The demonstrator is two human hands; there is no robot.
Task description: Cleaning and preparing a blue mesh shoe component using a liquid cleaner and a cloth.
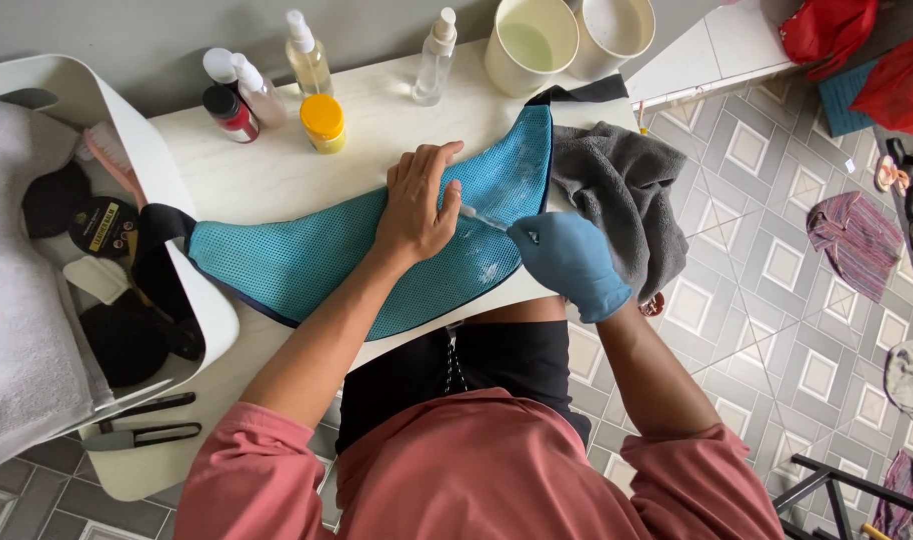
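Note:
A teal mesh bag (307,260) with dark trim lies flat across the white table (267,170). My left hand (417,205), bare, presses flat on the bag near its wide end. My right hand (569,262) wears a blue glove and grips a small clear-handled brush (482,217), whose tip rests on the bag's surface just beside my left thumb. White foam or residue marks the mesh around the brush. A black strap (162,240) runs off the bag's narrow end to the left.
A grey towel (617,200) hangs over the table's right edge. Spray bottles (307,55), a yellow-lidded jar (323,122) and two pale buckets (532,42) stand at the back. A white bin (127,170) with brushes and tins sits left. Scissors (142,436) lie near the front.

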